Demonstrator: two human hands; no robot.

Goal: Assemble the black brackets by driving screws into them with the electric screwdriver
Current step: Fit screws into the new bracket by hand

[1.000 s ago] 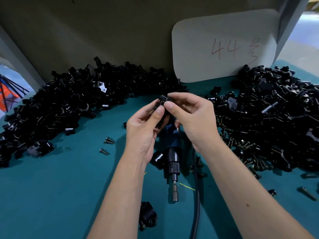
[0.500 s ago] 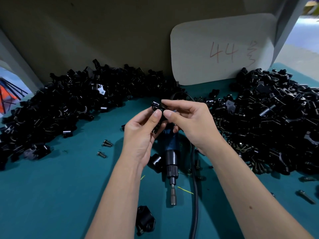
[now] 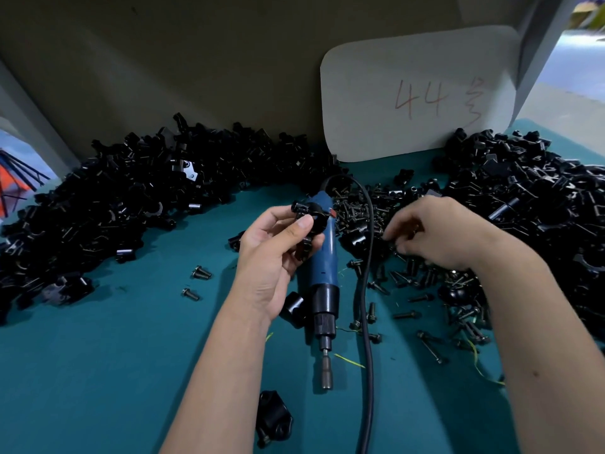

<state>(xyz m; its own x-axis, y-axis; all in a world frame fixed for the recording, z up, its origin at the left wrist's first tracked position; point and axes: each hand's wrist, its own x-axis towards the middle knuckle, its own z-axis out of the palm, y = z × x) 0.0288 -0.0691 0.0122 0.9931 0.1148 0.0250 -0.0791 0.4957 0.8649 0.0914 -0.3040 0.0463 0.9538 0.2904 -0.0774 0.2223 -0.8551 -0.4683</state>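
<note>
Your left hand [image 3: 276, 257] is raised over the middle of the desk [image 3: 98, 371], thumb and curled fingers pinching one black bracket [image 3: 309, 221]. The bracket sits at your fingertips, above the screwdriver's handle.

Your right hand [image 3: 435, 237] is down on the screw pile [image 3: 415, 276] toward the desk's right side, fingers curled into the loose screws. Whether it has a screw pinched, you cannot tell from this view.

The electric screwdriver [image 3: 324, 286] lies flat at mid-desk between your forearms, blue body, bit toward the near edge. Its black cable [image 3: 368, 322] loops from the far end and runs back to the near edge.

Bracket heaps: one large heap [image 3: 114, 198] along the far left, another [image 3: 530, 198] at the far right. One lone bracket [image 3: 273, 417] lies near the front edge. Two stray screws [image 3: 196, 283] lie left of your left wrist. A white card [image 3: 419, 93] marked "44" leans on the back wall.
</note>
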